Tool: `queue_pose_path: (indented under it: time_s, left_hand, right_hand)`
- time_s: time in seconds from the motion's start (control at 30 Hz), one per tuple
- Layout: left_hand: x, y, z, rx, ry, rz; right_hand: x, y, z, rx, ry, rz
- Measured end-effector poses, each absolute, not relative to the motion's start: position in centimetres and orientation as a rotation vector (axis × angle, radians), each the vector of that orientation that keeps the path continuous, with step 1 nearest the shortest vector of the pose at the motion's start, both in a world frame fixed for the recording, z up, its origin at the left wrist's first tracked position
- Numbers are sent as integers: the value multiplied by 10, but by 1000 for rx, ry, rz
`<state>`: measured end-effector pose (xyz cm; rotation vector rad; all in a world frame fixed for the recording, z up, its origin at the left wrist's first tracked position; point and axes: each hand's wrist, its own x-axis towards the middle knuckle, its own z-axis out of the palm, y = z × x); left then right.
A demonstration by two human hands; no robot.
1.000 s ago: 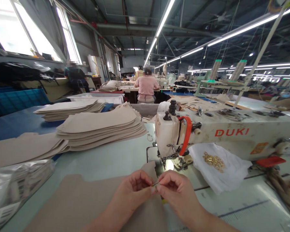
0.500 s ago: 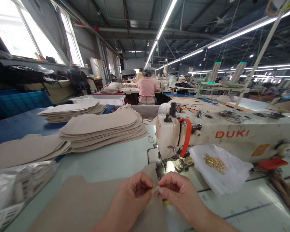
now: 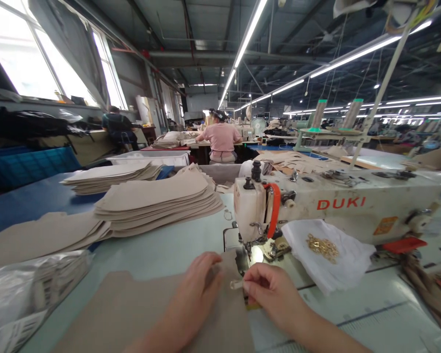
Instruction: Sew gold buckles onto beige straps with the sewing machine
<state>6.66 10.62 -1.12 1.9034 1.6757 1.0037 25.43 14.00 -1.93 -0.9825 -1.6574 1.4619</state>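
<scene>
Green tabletop (image 3: 150,257) under strip lights (image 3: 371,49); right fingers (image 3: 256,273) clamp a small tab (image 3: 236,285), left fingers (image 3: 205,261) apart over beige fabric (image 3: 128,314).

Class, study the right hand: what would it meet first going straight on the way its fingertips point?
Pinching a small piece, the right hand would probably meet the left hand first, across a gap over the beige fabric; depth is unclear, so it might pass by.

Counter (image 3: 154,255), pale green. Directly on it: sewing machine (image 3: 341,215) at right, fabric stack (image 3: 154,198) behind, flat fabric sheet (image 3: 132,309) in front, plastic bag (image 3: 25,279) at left.
</scene>
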Motion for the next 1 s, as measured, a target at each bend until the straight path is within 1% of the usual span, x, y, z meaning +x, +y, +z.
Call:
queue_pose_path:
  time_s: [0.07,0.17,0.4,0.7,1.0]
  left_hand:
    - [69,106,-14,2078,1785,945]
    - [76,101,-22,2260,1785,851]
    - [77,94,-35,2398,1812,939]
    - [86,109,-17,2510,1560,906]
    - [93,118,-16,2735,1480,804]
  right_hand:
    - [256,143,-19,-1033,-1598,1525]
    - [256,150,-17,-1155,-1557,1612]
    - [240,165,-9,-1296,-1575,1711]
    - [236,172,-7,-1343,-1655,1735]
    - [235,180,-6,-1367,-1716,1732]
